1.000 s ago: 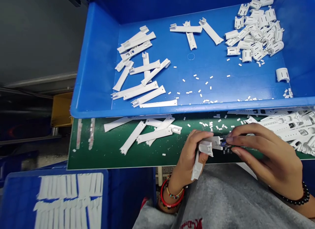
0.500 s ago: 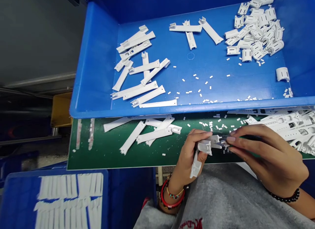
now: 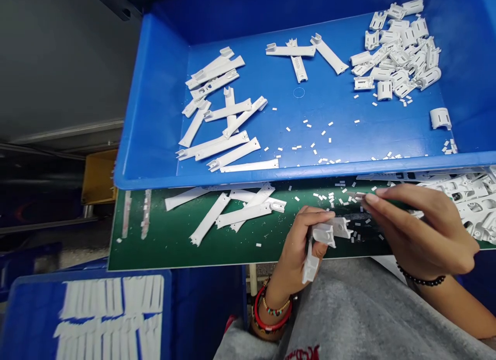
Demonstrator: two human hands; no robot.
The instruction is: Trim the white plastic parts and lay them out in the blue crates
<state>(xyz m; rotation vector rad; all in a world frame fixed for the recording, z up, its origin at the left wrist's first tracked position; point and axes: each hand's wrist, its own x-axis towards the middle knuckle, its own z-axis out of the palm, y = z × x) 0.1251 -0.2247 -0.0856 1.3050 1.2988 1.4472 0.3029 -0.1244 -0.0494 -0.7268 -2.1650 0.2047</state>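
Observation:
My left hand is closed around white plastic pieces above the front edge of the green work surface. A hooked end and a flat notched end stick out to the right of its fingers, and another white end points down below them. How many pieces it holds is partly hidden by the fingers. My right hand pinches a small thin metallic-looking thing between thumb and fingertips. It hovers over small white chips, apart from the left hand's pieces.
Behind stands a large blue bin with long white strips, a heap of curved white parts and scattered chips. More strips lie on the green surface, and openwork white parts at right. Lower left, a blue tray holds rows of strips.
My right hand has drawn away from the white pieces, moving slightly up with the thin metallic-looking thing still pinched. My left hand holds almost the same place.

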